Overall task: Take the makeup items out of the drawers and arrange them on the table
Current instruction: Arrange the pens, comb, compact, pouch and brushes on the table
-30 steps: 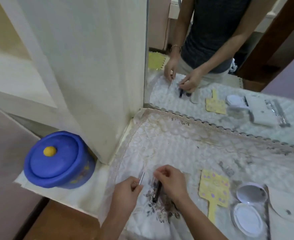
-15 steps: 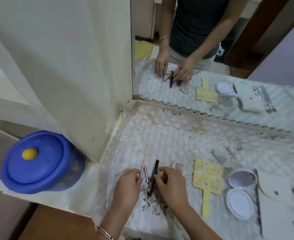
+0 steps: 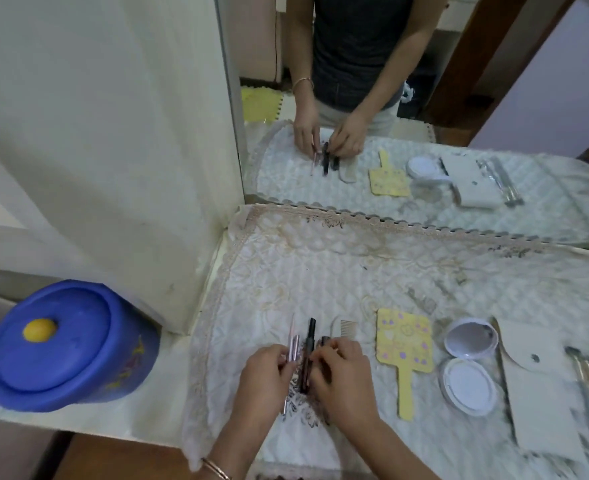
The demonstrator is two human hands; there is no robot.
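Meanwhile, the slim pink tubes (image 3: 293, 348) had been brought down beside the black mascara tube (image 3: 308, 355) on the quilted table cover (image 3: 320, 271), where a second earlier one had been held raised. The left hand (image 3: 263, 375) was pinched on the pink tubes; the right hand (image 3: 343, 379) was closed on the black tube. Alignment in a row, left of the comb (image 3: 346, 329) and yellow hand mirror (image 3: 403, 344), was judged nearly complete.

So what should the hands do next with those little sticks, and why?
Probably let go and lift away. The left hand pinches the pink tubes and the right hand touches the black tube. Both already lie side by side on the white cloth, pointing the same way, left of the small comb and yellow hand mirror. They look arranged, so releasing them seems the likely next step.
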